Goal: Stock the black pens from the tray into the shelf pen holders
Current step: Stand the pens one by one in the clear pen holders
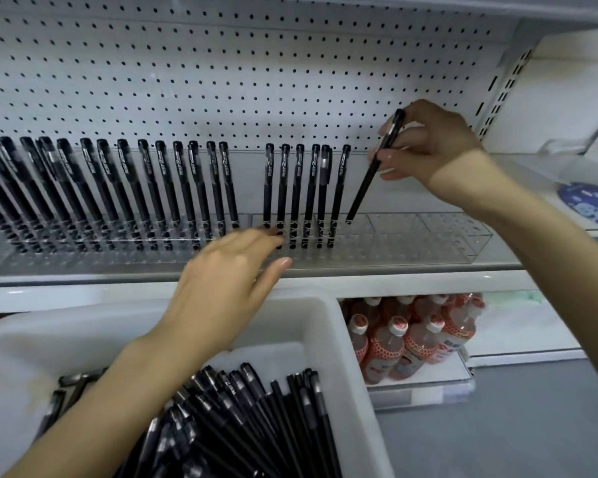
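My right hand [432, 143] pinches a black pen [366, 182] near its cap; the pen slants down with its tip at the clear acrylic pen holder [428, 236] on the shelf, just right of the last standing pen. Several black pens [304, 194] stand upright in that holder, and a longer row [118, 188] fills the holder to the left. My left hand [228, 274] reaches forward with straight fingers, its fingertips at the holder's front near the pen bases, holding nothing. A white tray [356, 367] below holds a heap of black pens [256, 426].
The white pegboard [221, 81] backs the shelf. The holder's right cells have no pens in them. Bottles with white caps [411, 336] stand on the lower shelf at right. A blue-labelled packet [591, 201] lies at the shelf's right end.
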Demonstrator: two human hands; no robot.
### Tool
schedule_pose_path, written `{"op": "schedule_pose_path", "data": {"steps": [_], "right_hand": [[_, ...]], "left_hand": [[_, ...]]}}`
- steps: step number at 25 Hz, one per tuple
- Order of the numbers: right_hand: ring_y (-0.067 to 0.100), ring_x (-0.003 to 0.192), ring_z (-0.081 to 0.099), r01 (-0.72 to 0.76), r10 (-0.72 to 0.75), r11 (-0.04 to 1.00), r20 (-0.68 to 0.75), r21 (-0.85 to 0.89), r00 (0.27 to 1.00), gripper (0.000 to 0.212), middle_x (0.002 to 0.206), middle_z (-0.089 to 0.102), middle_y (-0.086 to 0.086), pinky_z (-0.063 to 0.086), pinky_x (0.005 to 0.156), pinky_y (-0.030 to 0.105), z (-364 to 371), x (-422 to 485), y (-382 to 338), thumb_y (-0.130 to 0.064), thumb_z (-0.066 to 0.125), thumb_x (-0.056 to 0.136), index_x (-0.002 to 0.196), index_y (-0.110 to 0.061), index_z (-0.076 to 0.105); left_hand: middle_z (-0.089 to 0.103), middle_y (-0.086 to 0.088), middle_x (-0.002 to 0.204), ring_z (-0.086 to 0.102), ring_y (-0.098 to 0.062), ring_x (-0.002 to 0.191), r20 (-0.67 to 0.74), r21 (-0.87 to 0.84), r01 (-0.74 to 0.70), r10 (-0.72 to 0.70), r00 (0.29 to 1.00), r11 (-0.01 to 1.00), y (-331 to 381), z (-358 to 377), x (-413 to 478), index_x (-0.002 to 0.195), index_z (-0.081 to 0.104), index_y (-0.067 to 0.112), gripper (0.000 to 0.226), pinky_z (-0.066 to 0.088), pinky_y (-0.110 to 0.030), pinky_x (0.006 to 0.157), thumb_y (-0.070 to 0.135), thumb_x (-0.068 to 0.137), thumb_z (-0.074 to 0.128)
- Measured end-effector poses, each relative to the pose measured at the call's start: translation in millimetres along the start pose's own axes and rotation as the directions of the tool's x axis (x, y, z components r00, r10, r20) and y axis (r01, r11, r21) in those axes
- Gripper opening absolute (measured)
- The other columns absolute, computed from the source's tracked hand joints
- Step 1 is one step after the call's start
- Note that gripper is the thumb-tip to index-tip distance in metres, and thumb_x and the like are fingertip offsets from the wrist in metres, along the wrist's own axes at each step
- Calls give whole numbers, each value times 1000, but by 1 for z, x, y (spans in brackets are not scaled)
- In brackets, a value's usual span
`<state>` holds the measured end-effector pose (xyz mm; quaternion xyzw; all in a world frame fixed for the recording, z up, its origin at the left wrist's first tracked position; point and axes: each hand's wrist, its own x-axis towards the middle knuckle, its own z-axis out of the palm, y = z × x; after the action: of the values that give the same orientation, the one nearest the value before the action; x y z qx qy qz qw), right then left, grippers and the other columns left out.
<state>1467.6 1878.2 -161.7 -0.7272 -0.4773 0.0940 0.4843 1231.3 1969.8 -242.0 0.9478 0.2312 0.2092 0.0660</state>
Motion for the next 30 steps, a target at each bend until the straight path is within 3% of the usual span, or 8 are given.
{"op": "schedule_pose_path", "data": {"steps": [9, 13, 16, 19, 21, 23, 26, 30], "right_hand": [[26, 94, 67, -127, 151, 984, 203, -125, 967, 26, 99, 70, 9, 54, 87, 42, 20, 4, 15, -10, 65, 87, 107, 0, 52], [25, 101, 64, -168, 216, 964, 242, -204, 946, 35, 108, 67, 8, 51, 92, 46, 15, 1, 11, -15, 70, 83, 114, -6, 55], [18, 103, 61, -254, 267, 955, 73, -151, 961, 42, 114, 63, 4, 50, 95, 40, 7, -23, 8, -20, 72, 82, 120, -16, 55], [12, 95, 62, -178, 180, 984, -159, 26, 971, 31, 102, 65, 0, 53, 91, 35, 27, -72, -4, -18, 70, 84, 113, -17, 58], [10, 91, 63, -158, 167, 981, -74, 113, 983, 30, 99, 65, -2, 53, 86, 27, 57, -106, -19, -16, 69, 83, 111, -17, 60], [10, 88, 63, -192, 168, 970, 163, 146, 972, 28, 99, 65, -1, 53, 83, 24, 92, -132, -36, -16, 71, 81, 107, -20, 61], [12, 84, 62, -247, 175, 965, 485, 89, 857, 22, 95, 65, 0, 50, 81, 22, 146, -152, -47, -19, 73, 79, 100, -20, 64], [1, 64, 50, -197, 237, 971, 466, -134, 852, 20, 77, 58, -9, 43, 66, 18, 194, -176, -27, -25, 75, 79, 95, -21, 66]], "left_hand": [[68, 0, 105, 66, -16, 83, -13, 4, -25, 26, 1000, 1000, -2, 0, 1, 112, 65, 14, 46, 48, -27, 70, 44, 90, 38], [62, 2, 118, 63, -15, 95, 30, -37, 24, -23, 999, 999, -1, -5, 3, 126, 55, 19, 53, 49, -32, 82, 49, 90, 34], [54, 3, 132, 55, -14, 113, 16, -99, 23, -21, 1000, 995, 0, -14, -5, 135, 47, 21, 53, 39, -30, 99, 48, 91, 35], [51, 7, 135, 50, -10, 119, 15, -143, 57, -56, 998, 988, -11, -28, -26, 135, 47, 23, 50, 33, -24, 99, 47, 93, 37], [52, 6, 135, 49, -13, 122, 22, -127, 97, -95, 995, 987, -30, -38, -46, 134, 49, 23, 51, 35, -27, 99, 49, 92, 36], [54, 3, 133, 49, -16, 122, 44, -107, 175, -171, 984, 979, -53, -45, -67, 132, 51, 23, 53, 36, -30, 98, 52, 90, 36], [58, -1, 128, 50, -21, 120, 48, -67, 266, -263, 964, 962, -83, -46, -97, 127, 56, 20, 56, 32, -32, 100, 59, 91, 38], [61, -3, 113, 50, -25, 110, -2, 39, 247, -247, 969, 968, -91, -38, -116, 125, 57, 20, 66, 21, -31, 96, 62, 86, 25]]}}
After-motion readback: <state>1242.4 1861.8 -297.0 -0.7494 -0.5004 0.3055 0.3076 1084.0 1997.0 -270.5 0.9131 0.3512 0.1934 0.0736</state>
